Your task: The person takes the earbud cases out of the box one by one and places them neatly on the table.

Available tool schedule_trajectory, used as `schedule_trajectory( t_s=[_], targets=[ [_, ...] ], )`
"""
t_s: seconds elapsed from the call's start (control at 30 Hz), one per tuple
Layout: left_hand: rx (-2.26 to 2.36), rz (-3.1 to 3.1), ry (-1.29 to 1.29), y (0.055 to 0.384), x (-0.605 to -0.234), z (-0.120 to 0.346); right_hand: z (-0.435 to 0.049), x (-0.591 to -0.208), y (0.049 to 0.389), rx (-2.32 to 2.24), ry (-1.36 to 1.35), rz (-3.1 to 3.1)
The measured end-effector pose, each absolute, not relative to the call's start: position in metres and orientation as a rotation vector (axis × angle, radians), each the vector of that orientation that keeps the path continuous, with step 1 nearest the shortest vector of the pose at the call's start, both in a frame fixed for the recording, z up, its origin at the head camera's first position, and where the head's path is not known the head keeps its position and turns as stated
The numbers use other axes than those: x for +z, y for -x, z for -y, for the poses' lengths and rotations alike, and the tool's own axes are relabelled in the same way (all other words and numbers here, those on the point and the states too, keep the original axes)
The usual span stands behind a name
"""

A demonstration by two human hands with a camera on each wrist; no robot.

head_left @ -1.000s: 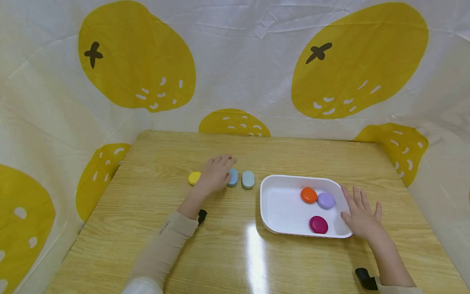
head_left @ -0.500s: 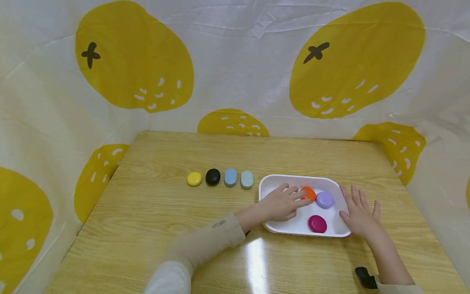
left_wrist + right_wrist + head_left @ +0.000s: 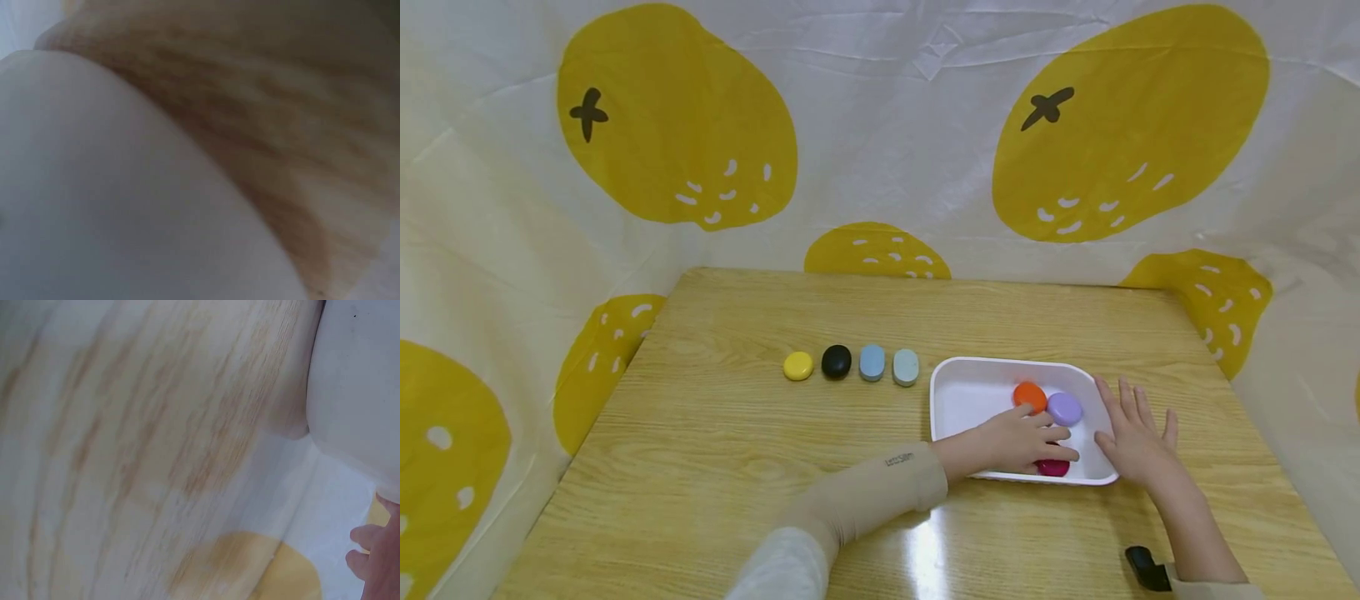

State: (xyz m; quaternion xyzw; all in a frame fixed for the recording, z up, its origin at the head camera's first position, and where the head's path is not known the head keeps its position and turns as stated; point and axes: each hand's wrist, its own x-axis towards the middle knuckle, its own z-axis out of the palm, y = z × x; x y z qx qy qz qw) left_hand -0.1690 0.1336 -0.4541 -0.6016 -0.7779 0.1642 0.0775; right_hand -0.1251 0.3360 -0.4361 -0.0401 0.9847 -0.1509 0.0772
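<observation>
OK: in one white tray [image 3: 966, 408], one magenta disc [image 3: 1054, 468] is partly covered by left hand [image 3: 1022, 439]; grip can't be told. Right hand [image 3: 1138, 437] is spread wide at tray's right wall. Also inside, beyond: one orange disc [image 3: 1028, 394], one lilac disc [image 3: 1065, 408]. Four pieces [image 3: 837, 362] are lined up leftward.

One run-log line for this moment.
left hand: over red piece in tray; right hand: at tray's right end; inside too: orange, lilac pieces; left of tray: yellow, black, blue, pale-green pieces

magenta disc [image 3: 1053, 469]: partly hidden by left fingers [image 3: 1063, 453] | sleeve lettering [image 3: 899, 459]: too small to read | right sleeve [image 3: 1213, 591]: cropped
</observation>
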Motion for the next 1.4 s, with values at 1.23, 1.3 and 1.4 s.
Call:
schedule_trajectory(
  t_s=[1.23, 1.3, 1.4],
  targets=[
    [0.051, 2.617, 1.563, 0.201, -0.407, -0.059, -0.335, -0.435, 0.124, -0.5, 0.12, -2.93],
    [0.024, 2.625, 1.512, 0.204, -0.406, -0.044, -0.335, -0.435, 0.124, -0.503, 0.118, -2.928],
    [-0.004, 2.636, 1.437, 0.207, -0.41, -0.02, -0.334, -0.436, 0.124, -0.505, 0.123, -2.928]
  ],
)
